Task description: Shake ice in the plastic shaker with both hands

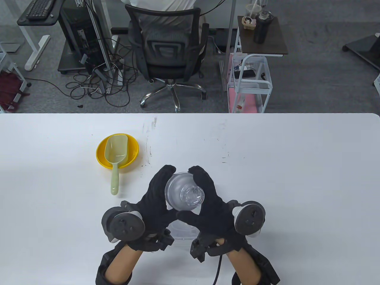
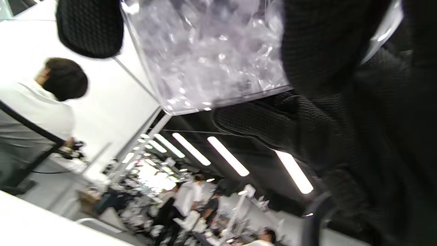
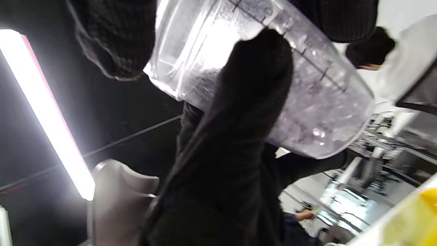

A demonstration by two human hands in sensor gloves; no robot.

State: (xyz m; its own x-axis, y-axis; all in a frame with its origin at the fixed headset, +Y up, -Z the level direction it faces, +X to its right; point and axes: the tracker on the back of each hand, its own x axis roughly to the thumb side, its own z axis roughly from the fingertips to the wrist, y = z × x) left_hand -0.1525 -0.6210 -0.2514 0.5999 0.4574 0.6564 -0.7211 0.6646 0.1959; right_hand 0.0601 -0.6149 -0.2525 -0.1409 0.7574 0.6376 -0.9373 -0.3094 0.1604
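The left hand [image 1: 154, 199] and right hand [image 1: 207, 202] clasp the clear shaker [image 1: 184, 193] between them (ice [image 2: 211, 54] visible inside) above the white table [image 1: 297, 178]. At ten o'clock sits a yellow bowl [image 1: 102, 154] holding a green scoop [image 1: 115, 160].

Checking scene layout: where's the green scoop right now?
Table view, left side: the green scoop lies in the yellow bowl, handle over the near rim, left of the shaker both hands hold.

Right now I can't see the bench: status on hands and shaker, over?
Left hand and right hand both grip the shaker, lifted. Ice inside. Yellow bowl with scoop sits apart, left; nothing blocking.
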